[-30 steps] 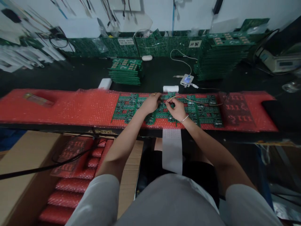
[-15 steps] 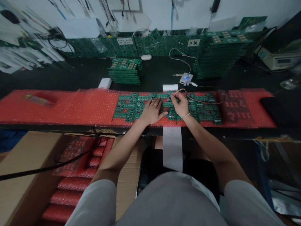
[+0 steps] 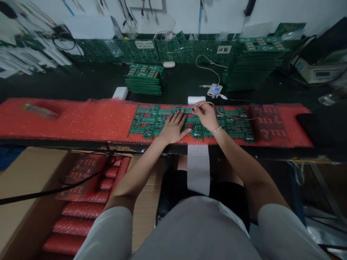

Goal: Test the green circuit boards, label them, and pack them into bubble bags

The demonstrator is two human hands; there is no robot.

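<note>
Several green circuit boards (image 3: 146,121) lie side by side on red bubble wrap (image 3: 108,119) along the bench's front edge. My left hand (image 3: 175,128) rests on the boards near their middle, fingers spread and palm down. Just to its right, my right hand (image 3: 206,116) is closed in a pinch over the boards, holding a small black plug on the end of a thin cable (image 3: 238,118). The cable loops away to the right. A small white device with a lit screen (image 3: 215,90) lies behind the boards, with cables attached.
Stacked green boards stand at the back, a low pile (image 3: 145,81) and a tall pile (image 3: 255,65). A roll of white labels (image 3: 197,100) lies behind the boards, its strip (image 3: 198,169) hanging over the front edge. At lower left, a cardboard box (image 3: 32,180) holds red bubble-wrapped packs (image 3: 73,224).
My right hand has moved slightly left, carrying the black plug with it. The left hand stays flat on the boards. The view has shifted a little.
</note>
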